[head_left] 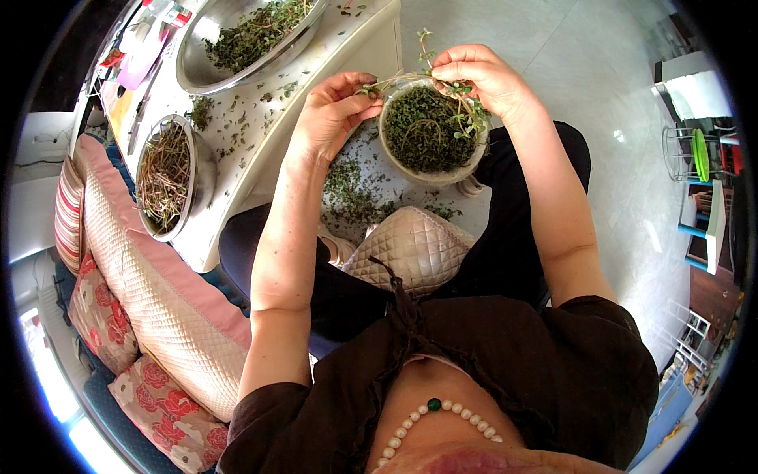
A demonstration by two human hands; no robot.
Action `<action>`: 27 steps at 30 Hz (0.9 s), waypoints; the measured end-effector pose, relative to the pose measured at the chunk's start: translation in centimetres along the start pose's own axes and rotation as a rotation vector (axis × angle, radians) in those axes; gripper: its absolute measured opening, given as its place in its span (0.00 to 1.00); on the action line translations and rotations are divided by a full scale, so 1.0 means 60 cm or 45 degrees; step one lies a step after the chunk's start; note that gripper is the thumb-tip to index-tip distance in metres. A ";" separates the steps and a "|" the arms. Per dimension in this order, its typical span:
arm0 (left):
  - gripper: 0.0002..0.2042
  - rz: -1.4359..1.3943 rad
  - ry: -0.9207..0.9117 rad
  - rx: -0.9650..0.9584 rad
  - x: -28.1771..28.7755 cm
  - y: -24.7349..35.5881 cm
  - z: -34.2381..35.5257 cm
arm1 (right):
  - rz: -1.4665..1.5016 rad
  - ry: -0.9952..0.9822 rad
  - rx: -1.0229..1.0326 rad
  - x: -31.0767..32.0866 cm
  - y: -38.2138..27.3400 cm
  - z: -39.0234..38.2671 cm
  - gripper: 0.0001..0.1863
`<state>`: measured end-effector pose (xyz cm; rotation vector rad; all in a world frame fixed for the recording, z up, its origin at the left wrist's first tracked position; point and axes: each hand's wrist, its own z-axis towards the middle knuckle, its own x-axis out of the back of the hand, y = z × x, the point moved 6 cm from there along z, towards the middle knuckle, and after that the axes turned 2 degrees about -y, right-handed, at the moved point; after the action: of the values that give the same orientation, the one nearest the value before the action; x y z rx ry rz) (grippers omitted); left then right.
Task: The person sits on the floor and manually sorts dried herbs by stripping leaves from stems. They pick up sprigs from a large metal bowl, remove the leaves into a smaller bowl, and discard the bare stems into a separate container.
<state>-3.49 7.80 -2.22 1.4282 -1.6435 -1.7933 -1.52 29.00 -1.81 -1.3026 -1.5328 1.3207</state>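
A green sprig with small leaves and a thin pale stem (465, 113) stretches between my hands above a round pale container (430, 142) piled with small green leaves. My left hand (335, 110) pinches one end of the stem at the container's left. My right hand (485, 83) grips the sprig at the upper right, with part of it dangling over the container. On the white table (264, 150) at the left stand a steel bowl of stems (167, 174) and a larger steel bowl of leafy greens (245, 43), with loose leaves scattered around them.
Scattered leaves (355, 189) lie below my hands, near a quilted cushion (414, 249) between my legs. A pink quilted sofa (158, 284) with floral pillows (166, 403) runs along the left. A wire rack (687, 154) with a green item and other furniture line the right edge of the pale floor.
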 end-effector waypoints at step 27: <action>0.05 0.627 0.482 -0.303 -0.003 0.030 -0.006 | -0.186 -0.050 0.092 -0.025 -0.032 -0.019 0.07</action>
<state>-3.77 7.21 -0.46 1.0583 -1.3771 -1.2971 -0.55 27.90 0.45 -1.1044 -1.5612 1.3035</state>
